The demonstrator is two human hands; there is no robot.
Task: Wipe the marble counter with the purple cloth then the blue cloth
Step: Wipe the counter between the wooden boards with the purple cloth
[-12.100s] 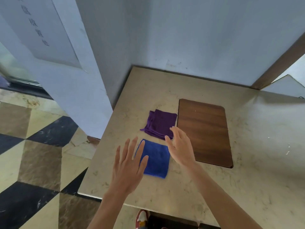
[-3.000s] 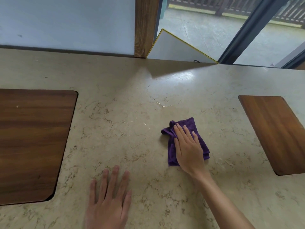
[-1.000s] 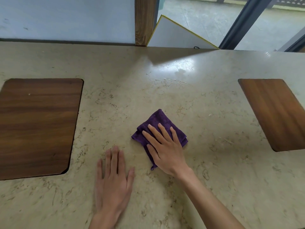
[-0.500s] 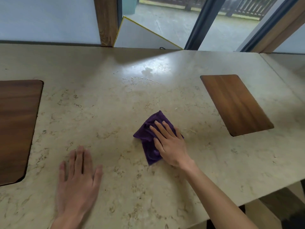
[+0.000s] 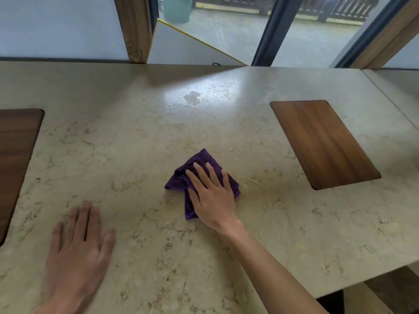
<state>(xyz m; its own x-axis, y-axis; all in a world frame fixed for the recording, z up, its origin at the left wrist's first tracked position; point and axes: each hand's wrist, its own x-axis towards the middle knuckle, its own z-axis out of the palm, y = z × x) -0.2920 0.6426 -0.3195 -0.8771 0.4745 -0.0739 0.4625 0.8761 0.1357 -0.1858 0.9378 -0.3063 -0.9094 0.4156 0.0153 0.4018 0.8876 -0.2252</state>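
Observation:
The purple cloth (image 5: pixel 181 180) lies crumpled on the beige marble counter (image 5: pixel 136 141), near its middle. My right hand (image 5: pixel 212 196) presses flat on top of the cloth, fingers spread and pointing away from me, and covers its right half. My left hand (image 5: pixel 78 245) rests palm down on the bare counter at the lower left, fingers apart, holding nothing. The blue cloth is out of view.
A wooden inlay panel (image 5: pixel 322 143) sits in the counter to the right, another (image 5: pixel 15 159) at the far left edge. A wet smear (image 5: pixel 192 97) shines near the counter's back. Behind are a white board (image 5: pixel 186 51) and window frames. The counter's front edge (image 5: pixel 362 284) runs at lower right.
My right hand has slid the purple cloth slightly to the right and bunched it. My left hand has stayed flat on the counter. The view has shifted a little.

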